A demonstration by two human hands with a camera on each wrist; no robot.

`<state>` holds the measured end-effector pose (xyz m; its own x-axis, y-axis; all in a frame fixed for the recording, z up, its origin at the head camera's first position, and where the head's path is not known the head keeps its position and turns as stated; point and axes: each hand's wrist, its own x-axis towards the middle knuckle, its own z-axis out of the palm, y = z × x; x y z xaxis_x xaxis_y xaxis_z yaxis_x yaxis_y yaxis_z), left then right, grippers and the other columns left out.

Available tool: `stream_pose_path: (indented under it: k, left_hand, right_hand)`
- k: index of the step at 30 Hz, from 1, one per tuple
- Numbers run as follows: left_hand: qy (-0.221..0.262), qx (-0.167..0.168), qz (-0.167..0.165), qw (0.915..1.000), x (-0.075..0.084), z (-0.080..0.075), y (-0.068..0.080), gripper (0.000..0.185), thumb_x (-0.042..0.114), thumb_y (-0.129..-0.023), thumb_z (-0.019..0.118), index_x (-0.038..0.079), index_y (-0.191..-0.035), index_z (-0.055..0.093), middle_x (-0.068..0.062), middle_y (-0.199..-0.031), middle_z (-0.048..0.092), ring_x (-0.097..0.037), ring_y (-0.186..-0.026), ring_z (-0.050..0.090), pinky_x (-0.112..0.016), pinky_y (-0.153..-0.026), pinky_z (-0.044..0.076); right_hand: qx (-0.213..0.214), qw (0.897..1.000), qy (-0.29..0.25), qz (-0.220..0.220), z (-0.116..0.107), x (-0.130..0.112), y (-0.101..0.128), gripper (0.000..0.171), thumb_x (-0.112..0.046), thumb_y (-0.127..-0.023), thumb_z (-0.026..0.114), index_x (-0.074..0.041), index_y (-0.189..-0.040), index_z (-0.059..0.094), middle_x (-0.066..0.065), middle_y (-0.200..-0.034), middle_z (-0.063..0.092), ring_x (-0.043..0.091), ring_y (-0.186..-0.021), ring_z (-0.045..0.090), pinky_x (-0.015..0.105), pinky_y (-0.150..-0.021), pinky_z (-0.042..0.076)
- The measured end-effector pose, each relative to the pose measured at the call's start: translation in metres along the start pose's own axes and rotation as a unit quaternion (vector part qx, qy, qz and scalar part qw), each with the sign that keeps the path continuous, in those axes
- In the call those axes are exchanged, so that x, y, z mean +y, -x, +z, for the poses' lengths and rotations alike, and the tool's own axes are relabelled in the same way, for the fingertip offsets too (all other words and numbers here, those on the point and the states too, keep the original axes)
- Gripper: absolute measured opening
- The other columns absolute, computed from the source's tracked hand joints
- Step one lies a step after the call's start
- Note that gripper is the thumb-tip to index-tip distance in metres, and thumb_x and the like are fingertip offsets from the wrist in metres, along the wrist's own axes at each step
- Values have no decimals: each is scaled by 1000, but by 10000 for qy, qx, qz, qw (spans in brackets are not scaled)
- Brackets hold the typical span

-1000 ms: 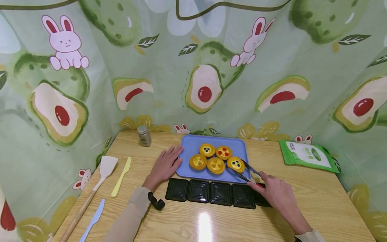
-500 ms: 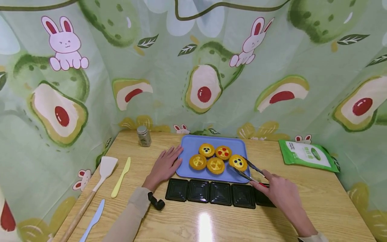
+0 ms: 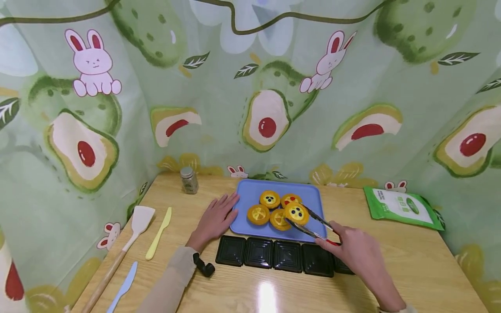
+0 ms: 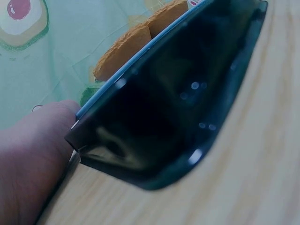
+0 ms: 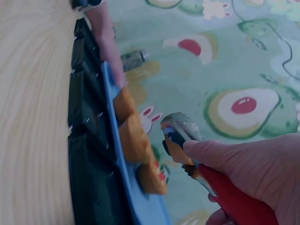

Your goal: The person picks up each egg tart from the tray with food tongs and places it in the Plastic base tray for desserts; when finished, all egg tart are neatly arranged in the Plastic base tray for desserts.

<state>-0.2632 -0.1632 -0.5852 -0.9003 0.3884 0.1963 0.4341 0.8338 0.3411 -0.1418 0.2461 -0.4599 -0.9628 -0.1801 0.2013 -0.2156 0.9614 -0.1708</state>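
Note:
My right hand (image 3: pixel 358 250) grips a pair of tongs (image 3: pixel 315 216) with red on the handles (image 5: pixel 234 199). Between the tong ends is an egg tart (image 3: pixel 296 214) with dark blue berries, held above the blue tray (image 3: pixel 250 187), as the right wrist view shows. Several other tarts lie on the tray: another berry tart (image 3: pixel 270 199), one with red pieces (image 3: pixel 290 200), partly covered, and two with yellow wedges, a left one (image 3: pixel 258 214) and a right one (image 3: pixel 278 221). My left hand (image 3: pixel 215 219) rests with extended fingers at the tray's left edge.
A row of black square trays (image 3: pixel 259 253) lies in front of the blue tray. Left are a spatula (image 3: pixel 141 217), a yellow knife (image 3: pixel 159 232), a blue knife (image 3: pixel 124 284) and a shaker jar (image 3: pixel 189 180). A green-white packet (image 3: pixel 403 208) lies back right. A patterned curtain (image 3: pixel 219 78) stands behind.
The right hand has raised the tart off the tray in the tongs and shifted it left over its neighbours. The left hand stays at the tray's edge. The head view has tilted slightly.

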Motion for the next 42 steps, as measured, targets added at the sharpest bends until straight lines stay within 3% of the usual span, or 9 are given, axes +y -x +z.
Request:
stream_pose_path:
  k: [5, 8, 15, 24, 31, 35, 38, 42]
  left_hand:
    - [-11, 2, 47, 10000, 0, 3, 3, 61, 53, -112, 32, 27, -166, 31, 9, -171, 27, -26, -159, 24, -56, -127, 18]
    - [-6, -34, 29, 10000, 0, 2, 1, 60, 53, -112, 32, 27, -167, 31, 9, -171, 27, -26, -159, 24, -56, -128, 17]
    - [4, -97, -19, 10000, 2, -4, -4, 59, 52, -112, 33, 28, -167, 29, 11, -171, 25, -25, -159, 22, -54, -128, 16]
    - [124, -30, 48, 9999, 3, -4, -3, 59, 50, -112, 35, 27, -166, 31, 10, -171, 26, -25, -159, 23, -54, -128, 16]
    - [254, 205, 151, 9994, -1, -2, -1, 59, 47, -112, 39, 21, -164, 37, 3, -170, 33, -30, -158, 28, -58, -126, 19]
    - [263, 167, 194, 9993, -4, -5, -4, 60, 49, -112, 37, 21, -165, 35, 3, -170, 31, -29, -158, 25, -58, -127, 16]
    - [174, 43, 159, 9997, -4, -8, -6, 60, 50, -113, 34, 24, -167, 30, 6, -172, 24, -26, -160, 20, -56, -128, 15]
    - [164, -44, 104, 9998, -2, -6, -4, 59, 50, -113, 34, 26, -167, 29, 6, -173, 21, -27, -160, 19, -57, -128, 15]
  right_hand:
    - [74, 9995, -205, -241, -7, -11, -3, 46, -63, -80, 82, -21, -91, 67, -10, -56, 36, 9, -47, 32, 26, -43, 20]
    - [83, 9992, -210, -334, -12, -16, -7, 47, -64, -78, 83, -24, -81, 59, -11, -58, 39, 8, -48, 33, 26, -43, 21]
    - [6, 9989, -159, -441, -20, -30, -18, 53, -65, -78, 82, -19, -103, 75, -13, -62, 47, 9, -49, 37, 26, -43, 26]
    - [83, 9971, -61, -760, -15, -52, -23, 49, -68, -77, 81, -25, -81, 58, -12, -56, 37, 9, -46, 32, 26, -43, 18]
    - [-237, 9943, -394, -959, 4, -78, -24, 47, -69, -79, 79, -26, -94, 71, -14, -54, 32, 5, -45, 27, 24, -42, 18]
    - [-229, 9905, -499, -1258, 16, -91, -26, 47, -66, -79, 82, -23, -97, 75, -13, -53, 28, 5, -45, 27, 24, -42, 20]
    - [-124, 9880, -371, -1494, 26, -99, -25, 53, -67, -78, 82, -23, -107, 79, -12, -52, 33, 6, -46, 35, 25, -41, 26]
    - [-69, 9858, -181, -1666, 39, -107, -19, 56, -69, -78, 80, -24, -110, 78, -9, -52, 45, 10, -47, 45, 27, -41, 33]
